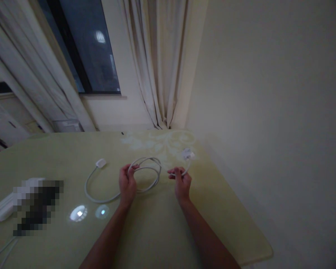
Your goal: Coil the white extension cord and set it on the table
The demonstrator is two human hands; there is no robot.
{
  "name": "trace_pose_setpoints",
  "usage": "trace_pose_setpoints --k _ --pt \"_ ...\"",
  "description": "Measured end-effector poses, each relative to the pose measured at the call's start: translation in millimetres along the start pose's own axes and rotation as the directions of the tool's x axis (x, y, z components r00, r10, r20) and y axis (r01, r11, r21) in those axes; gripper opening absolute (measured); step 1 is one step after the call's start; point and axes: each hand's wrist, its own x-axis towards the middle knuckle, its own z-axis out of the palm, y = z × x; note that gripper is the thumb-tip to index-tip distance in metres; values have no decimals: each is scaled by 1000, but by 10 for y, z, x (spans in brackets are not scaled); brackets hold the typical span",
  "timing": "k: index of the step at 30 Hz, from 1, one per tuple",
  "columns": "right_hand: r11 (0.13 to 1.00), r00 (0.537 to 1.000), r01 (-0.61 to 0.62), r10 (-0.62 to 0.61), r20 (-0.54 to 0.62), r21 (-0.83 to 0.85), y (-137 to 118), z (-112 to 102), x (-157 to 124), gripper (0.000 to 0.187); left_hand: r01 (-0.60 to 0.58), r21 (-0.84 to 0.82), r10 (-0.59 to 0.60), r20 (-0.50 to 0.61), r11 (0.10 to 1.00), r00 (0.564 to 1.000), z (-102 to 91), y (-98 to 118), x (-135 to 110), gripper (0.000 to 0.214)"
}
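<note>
A white cable lies partly looped on a pale green table. My left hand is closed on the left side of the loop. My right hand pinches the cable a little to the right, near the end that carries a white plug. The cable's other end, with a small white connector block, trails to the left on the table top. Both forearms reach in from the bottom edge.
A blurred-out dark and white object sits at the left, with thin white wires by the near left edge. Two light reflections shine on the table. Curtains, a dark window and a plain wall stand behind and right.
</note>
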Motion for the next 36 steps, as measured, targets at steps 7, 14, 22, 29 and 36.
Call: trace_pose_setpoints --k 7,14,22,29,36 --pt "977 978 -189 179 105 96 228 97 41 43 335 -372 -241 278 866 930 55 200 -90 44" --pt "947 942 -313 300 151 73 335 74 81 37 431 -262 -293 436 864 851 182 289 -203 57" --pt "858 946 -306 322 33 413 288 -238 423 30 349 -415 -317 147 840 937 85 108 -7 52" --pt "954 942 -291 271 199 76 304 -2 289 39 412 -426 -292 319 805 902 225 184 -55 57" --pt "985 935 -129 159 316 -114 215 -20 263 38 319 -500 -296 128 805 947 193 182 22 48"
